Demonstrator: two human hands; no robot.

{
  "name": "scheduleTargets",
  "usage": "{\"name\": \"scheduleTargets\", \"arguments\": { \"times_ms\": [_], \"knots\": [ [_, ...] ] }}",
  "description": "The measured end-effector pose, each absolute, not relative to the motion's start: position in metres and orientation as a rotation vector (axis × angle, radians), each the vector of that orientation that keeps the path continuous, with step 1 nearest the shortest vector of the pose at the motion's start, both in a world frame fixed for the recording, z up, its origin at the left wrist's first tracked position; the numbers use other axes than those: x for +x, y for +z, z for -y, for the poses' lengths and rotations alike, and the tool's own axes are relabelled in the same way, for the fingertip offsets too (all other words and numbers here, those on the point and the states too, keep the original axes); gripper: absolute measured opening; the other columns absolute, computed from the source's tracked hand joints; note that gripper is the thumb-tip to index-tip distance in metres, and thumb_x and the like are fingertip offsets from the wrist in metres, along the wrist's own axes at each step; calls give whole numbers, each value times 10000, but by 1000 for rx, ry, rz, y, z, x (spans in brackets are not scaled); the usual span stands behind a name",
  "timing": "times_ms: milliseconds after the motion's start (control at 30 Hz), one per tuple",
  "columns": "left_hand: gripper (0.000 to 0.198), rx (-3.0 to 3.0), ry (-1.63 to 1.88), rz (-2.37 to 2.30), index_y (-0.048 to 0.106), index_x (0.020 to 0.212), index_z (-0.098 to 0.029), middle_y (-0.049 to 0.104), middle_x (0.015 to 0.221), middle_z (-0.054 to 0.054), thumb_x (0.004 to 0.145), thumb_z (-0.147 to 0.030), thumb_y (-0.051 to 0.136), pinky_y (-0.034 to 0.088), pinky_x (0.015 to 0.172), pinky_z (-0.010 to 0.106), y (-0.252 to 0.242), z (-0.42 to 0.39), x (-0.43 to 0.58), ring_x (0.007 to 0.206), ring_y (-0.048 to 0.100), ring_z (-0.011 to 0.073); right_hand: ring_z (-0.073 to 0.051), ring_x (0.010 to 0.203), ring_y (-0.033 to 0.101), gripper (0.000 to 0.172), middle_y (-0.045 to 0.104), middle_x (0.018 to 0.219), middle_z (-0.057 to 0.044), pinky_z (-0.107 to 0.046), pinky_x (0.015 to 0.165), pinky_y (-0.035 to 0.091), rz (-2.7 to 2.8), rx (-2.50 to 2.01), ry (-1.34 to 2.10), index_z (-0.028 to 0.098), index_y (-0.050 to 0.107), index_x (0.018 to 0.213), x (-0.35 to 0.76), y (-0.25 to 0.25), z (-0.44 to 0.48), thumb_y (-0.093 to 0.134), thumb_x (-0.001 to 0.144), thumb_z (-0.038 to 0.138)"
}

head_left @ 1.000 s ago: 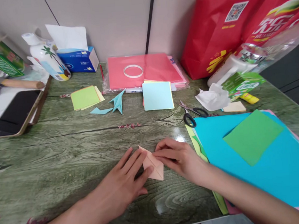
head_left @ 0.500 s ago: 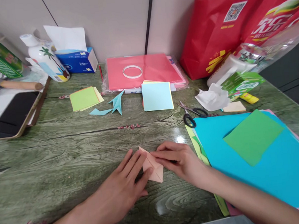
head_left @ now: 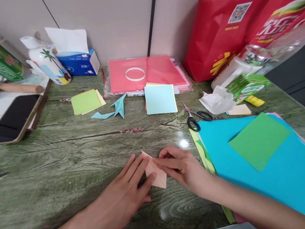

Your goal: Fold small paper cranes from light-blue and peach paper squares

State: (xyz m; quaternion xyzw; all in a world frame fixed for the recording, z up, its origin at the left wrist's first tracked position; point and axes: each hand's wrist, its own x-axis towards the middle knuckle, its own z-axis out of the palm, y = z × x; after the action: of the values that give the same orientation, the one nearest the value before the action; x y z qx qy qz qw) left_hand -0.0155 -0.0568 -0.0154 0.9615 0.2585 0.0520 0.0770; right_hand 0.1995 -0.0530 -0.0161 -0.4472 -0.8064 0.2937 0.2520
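A small pale pink folded paper (head_left: 159, 179), roughly kite-shaped with a pointed far end, lies on the table in front of me. My left hand (head_left: 130, 182) rests over its left side, fingers stretched out and pressing it flat, the thumb on its middle. From the right, my right hand (head_left: 182, 165) meets the paper's upper right edge with thumb and forefinger pinched together at a fold. The fingertips hide part of that fold. Beyond both hands lies a folded light-blue paper figure (head_left: 119, 106) with a long tail.
A stack of light-blue square paper (head_left: 160, 99) and a green stack (head_left: 86, 101) lie farther back. Scissors (head_left: 193, 120) rest near large blue sheets (head_left: 225, 151) topped by a green square (head_left: 260, 141). At left are a phone (head_left: 12, 118) and a tissue box (head_left: 80, 62).
My right hand's fingertips have slid slightly left along the paper's fold. My left hand stays almost where it was, and the paper has barely moved.
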Motion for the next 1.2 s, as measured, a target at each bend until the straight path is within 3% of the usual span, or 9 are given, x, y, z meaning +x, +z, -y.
{"name": "scheduleTargets", "arguments": {
  "times_ms": [167, 300, 533, 767, 867, 1067, 1200],
  "knots": [
    [485, 2882, 157, -759, 483, 1189, -100, 408, 1341, 262, 753, -229, 654, 412, 950, 536, -12, 57, -13, 1301, 272, 370, -135, 681, 537, 251, 556, 802, -76, -248, 579, 458, 2215, -1241, 749, 158, 674, 881, 196, -13, 55, 428, 898, 206],
    [495, 2900, 141, -748, 485, 1184, -91, 415, 1329, 275, 745, -236, 662, 420, 938, 544, -11, 56, -12, 1298, 264, 386, -148, 709, 528, 243, 548, 827, -80, -266, 610, 467, 2303, -1251, 767, 165, 652, 927, 197, -4, 55, 413, 894, 190],
    [512, 2891, 128, -737, 489, 1174, -100, 418, 1324, 280, 718, -223, 688, 425, 926, 551, -10, 54, -12, 1282, 289, 396, -150, 765, 546, 263, 567, 911, -54, -260, 649, 473, 2302, -1317, 976, 190, 618, 941, 205, 1, 54, 482, 767, 47],
    [511, 2884, 122, -743, 482, 1192, -119, 423, 1331, 248, 734, -241, 674, 415, 942, 551, -12, 55, -13, 1296, 260, 387, -174, 753, 562, 326, 600, 873, -66, -292, 624, 482, 2287, -1346, 686, 178, 597, 1043, 197, -8, 67, 465, 778, 41],
    [493, 2876, 125, -757, 493, 1176, -111, 424, 1333, 246, 735, -237, 673, 405, 953, 547, -12, 55, -13, 1301, 257, 382, -192, 766, 562, 295, 603, 870, -77, -319, 628, 489, 2323, -1380, 571, 156, 600, 995, 194, -7, 72, 441, 785, 22],
    [503, 2907, 118, -743, 495, 1181, -109, 453, 1307, 251, 741, -284, 665, 429, 934, 541, -11, 54, -13, 1281, 296, 388, -203, 788, 557, 391, 591, 916, -94, -311, 634, 507, 2469, -1332, 499, 117, 528, 1122, 194, -4, 78, 449, 751, 21],
    [545, 2932, 84, -733, 478, 1202, -89, 465, 1288, 272, 732, -280, 675, 437, 921, 541, -7, 53, -11, 1266, 315, 399, -201, 811, 545, 349, 576, 943, -96, -309, 665, 512, 2465, -1332, 458, 127, 544, 1088, 193, -4, 80, 449, 769, 24]
  ]
}}
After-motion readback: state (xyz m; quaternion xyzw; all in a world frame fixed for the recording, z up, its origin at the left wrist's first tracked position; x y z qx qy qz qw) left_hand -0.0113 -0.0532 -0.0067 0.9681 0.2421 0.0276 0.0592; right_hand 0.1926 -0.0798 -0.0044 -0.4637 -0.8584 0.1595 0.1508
